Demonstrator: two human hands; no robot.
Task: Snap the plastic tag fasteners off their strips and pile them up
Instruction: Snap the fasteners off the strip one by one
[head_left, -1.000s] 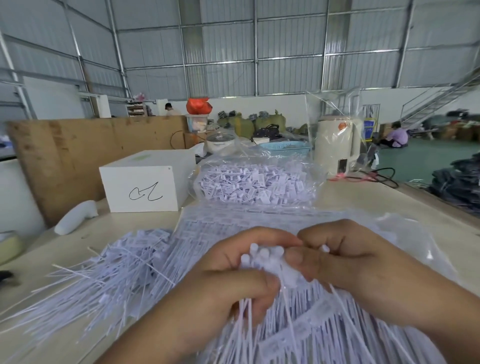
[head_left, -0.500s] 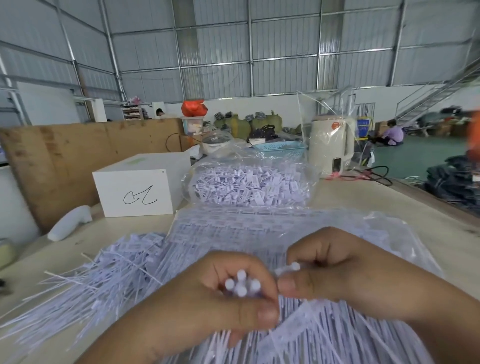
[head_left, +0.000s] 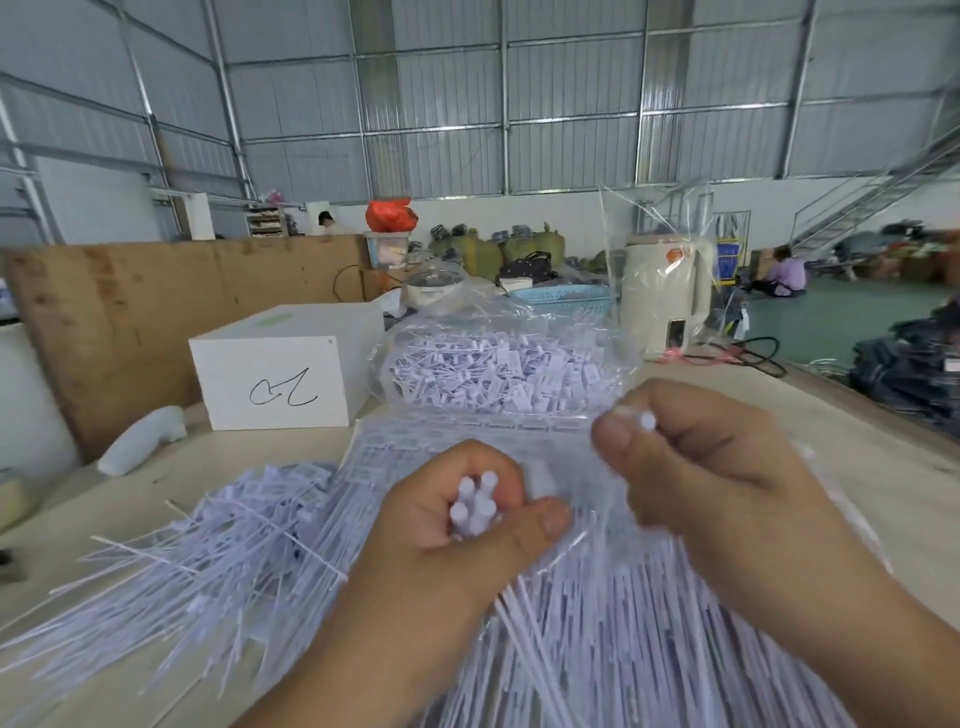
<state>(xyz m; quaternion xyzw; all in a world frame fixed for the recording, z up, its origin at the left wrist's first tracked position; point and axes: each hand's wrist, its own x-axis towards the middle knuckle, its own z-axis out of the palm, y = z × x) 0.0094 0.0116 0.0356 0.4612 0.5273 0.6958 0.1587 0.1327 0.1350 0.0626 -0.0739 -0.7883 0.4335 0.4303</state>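
Loose pile of snapped fasteners (head_left: 171, 551) fanned out on table (head_left: 857, 499) at left, stalks pointing near-left; risk of stalks sliding off the near-left edge if more get dropped on carelessly, judged from how far they spread. White box (head_left: 280, 371) far-left behind pile, out of the way. Left hand (head_left: 457, 540) centre, fingers curled tight round small bundle of fastener heads (head_left: 475, 501), thumb pressed across front, four or so round ends poking up between thumb and forefinger, stalks trailing down under palm. Risk here: bundle twisting or slipping out of the grip if the pull comes sideways, or several snapping at once and scattering. Right hand (head_left: 701, 483) right and slightly farther, clear of left hand, thumb and forefinger pinching single fastener (head_left: 641, 418), white tip just showing above forefinger, rest hidden and blurred. Cannot tell whether fully detached from strip. Risk: thin piece dropping into unsorted strips (head_left: 623, 639) below and getting lost among them. Clear bag of fasteners (head_left: 498, 369) far-centre, beyond both hands, untouched.
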